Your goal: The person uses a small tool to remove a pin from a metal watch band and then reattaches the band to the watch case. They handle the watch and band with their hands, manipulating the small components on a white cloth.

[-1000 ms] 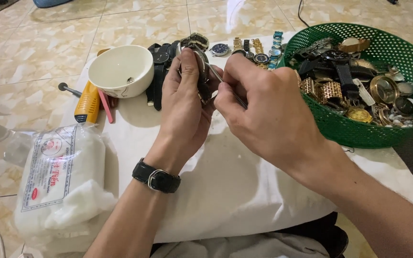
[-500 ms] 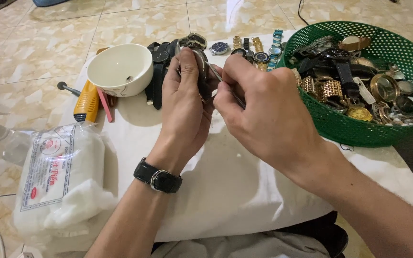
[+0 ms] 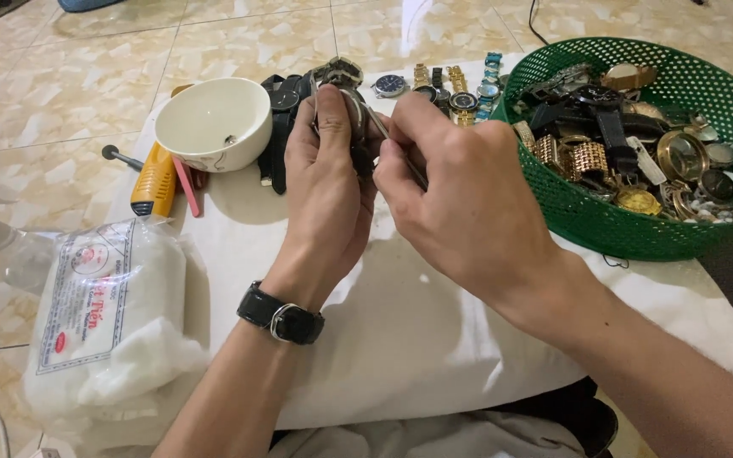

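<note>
My left hand (image 3: pixel 326 182) is closed around a wristwatch (image 3: pixel 351 102) with a metal band, held upright above the white cushion (image 3: pixel 400 331); a black watch is strapped on that wrist. My right hand (image 3: pixel 460 195) pinches a thin metal tool (image 3: pixel 383 136) whose tip meets the held watch. Most of the watch is hidden behind my fingers.
A green mesh basket (image 3: pixel 587 212) full of watches stands at the right. A row of watches (image 3: pixel 456 85) lies at the cushion's far edge. A white bowl (image 3: pixel 212 123), a yellow-handled tool (image 3: pixel 154 178) and a plastic bag of cotton (image 3: pixel 108 314) are on the left, over tiled floor.
Both hands stay together on the watch; my right hand has shifted only slightly against it.
</note>
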